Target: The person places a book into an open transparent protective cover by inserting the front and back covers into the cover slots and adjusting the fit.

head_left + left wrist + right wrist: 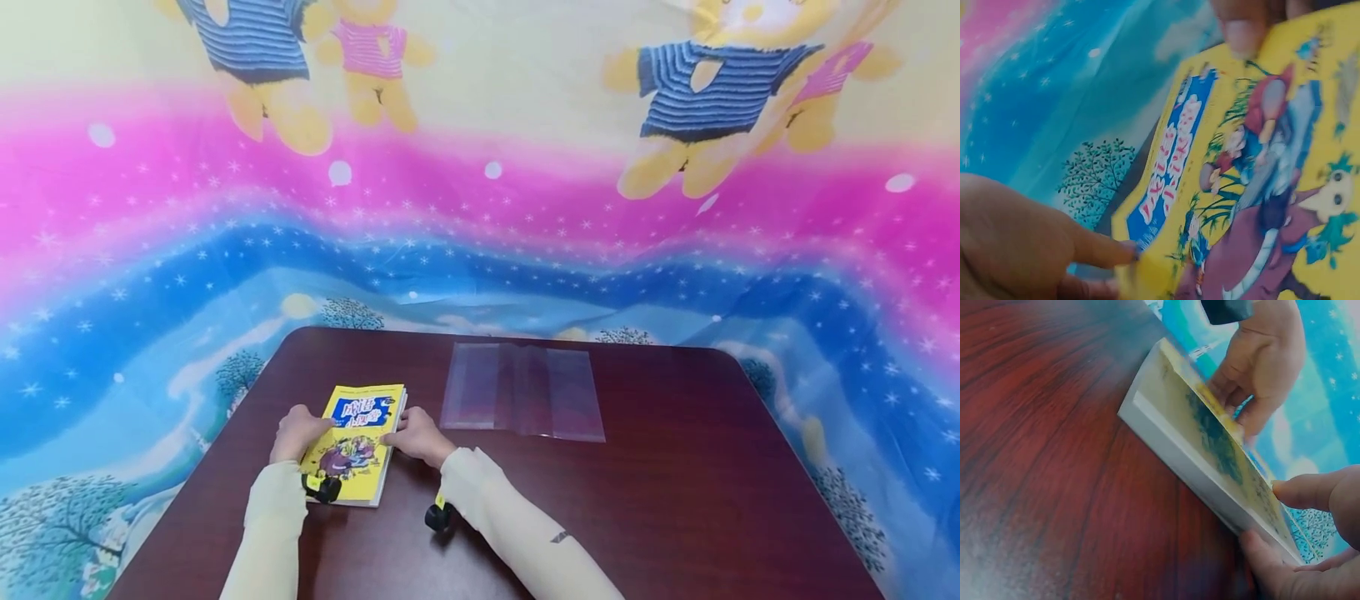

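A yellow book point(358, 446) with a blue title block and cartoon figures lies on the left part of the table in the head view. My left hand point(298, 432) holds its left edge, thumb on the cover. At the opposite edge my right hand point(420, 435) grips the book, and in the right wrist view its thumb touches the cover's edge while a finger lies against the white page block point(1179, 465). The front cover seems slightly raised there. The left wrist view shows the front cover point(1260, 156) close up, with fingers at two of its edges.
A clear plastic book cover point(522, 392) lies spread out to the right of the book, towards the back of the dark wooden table point(660, 500). Behind the table hangs a printed cloth point(480, 217) with bears and snowflakes. Each wrist carries a small black camera point(437, 517).
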`<state>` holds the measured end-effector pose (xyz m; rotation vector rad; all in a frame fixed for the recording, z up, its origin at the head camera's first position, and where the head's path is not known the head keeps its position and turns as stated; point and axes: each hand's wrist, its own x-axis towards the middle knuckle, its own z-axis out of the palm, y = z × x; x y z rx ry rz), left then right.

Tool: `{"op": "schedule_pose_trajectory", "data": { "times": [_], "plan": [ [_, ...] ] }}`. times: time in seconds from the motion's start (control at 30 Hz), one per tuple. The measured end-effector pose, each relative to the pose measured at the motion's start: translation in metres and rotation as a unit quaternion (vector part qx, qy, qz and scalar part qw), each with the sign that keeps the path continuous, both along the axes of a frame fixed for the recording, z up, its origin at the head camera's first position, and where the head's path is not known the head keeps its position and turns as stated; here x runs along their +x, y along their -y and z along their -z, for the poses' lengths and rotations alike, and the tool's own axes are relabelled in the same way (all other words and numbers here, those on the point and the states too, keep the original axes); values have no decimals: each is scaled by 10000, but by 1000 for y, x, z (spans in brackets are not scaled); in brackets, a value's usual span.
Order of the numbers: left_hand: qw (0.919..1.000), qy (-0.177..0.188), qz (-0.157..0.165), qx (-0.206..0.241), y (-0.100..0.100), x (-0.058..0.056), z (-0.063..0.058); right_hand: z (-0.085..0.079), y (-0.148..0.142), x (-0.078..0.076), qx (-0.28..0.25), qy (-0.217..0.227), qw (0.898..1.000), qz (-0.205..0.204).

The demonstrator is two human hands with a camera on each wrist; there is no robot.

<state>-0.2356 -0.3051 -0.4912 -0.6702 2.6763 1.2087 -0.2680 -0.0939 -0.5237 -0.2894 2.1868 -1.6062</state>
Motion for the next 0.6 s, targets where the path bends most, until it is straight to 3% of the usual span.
{"op": "schedule_pose_trajectory", "data": {
  "times": [0.2,0.3,0.6],
  "plan": [
    [9955,136,156,929,9,-4,3,2,-3,-1,253,-211,9994,122],
    [9918,104,194,1258,11,-3,3,3,-6,-2,92,-221,9997,79],
    [9843,64,244,1748,18,-1,-3,4,-11,-4,-523,334,9977,-283]
  ]
}}
